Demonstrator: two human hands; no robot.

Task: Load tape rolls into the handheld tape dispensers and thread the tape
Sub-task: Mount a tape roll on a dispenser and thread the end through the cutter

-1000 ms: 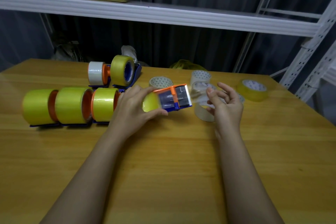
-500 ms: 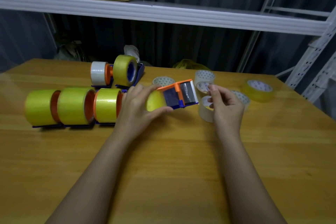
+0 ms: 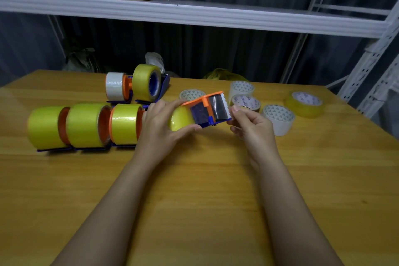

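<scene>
Hovering above the desk (image 3: 194,190), the orange-and-blue tape dispenser (image 3: 207,108) carries a yellow roll (image 3: 180,118), gripped by the left hand (image 3: 159,127). The right hand (image 3: 251,125) pinches at its toothed end, fingers (image 3: 235,111) curled. Three loaded dispensers (image 3: 86,125) lie left, loose rolls (image 3: 278,119) right.

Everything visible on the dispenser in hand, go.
The dispenser has an orange and blue plastic frame with a toothed cutting edge at its right end and a yellow tape roll loaded at its left. It is held above the table, lying roughly level. The left hand grips the roll end; the right hand pinches at the toothed end.
</scene>
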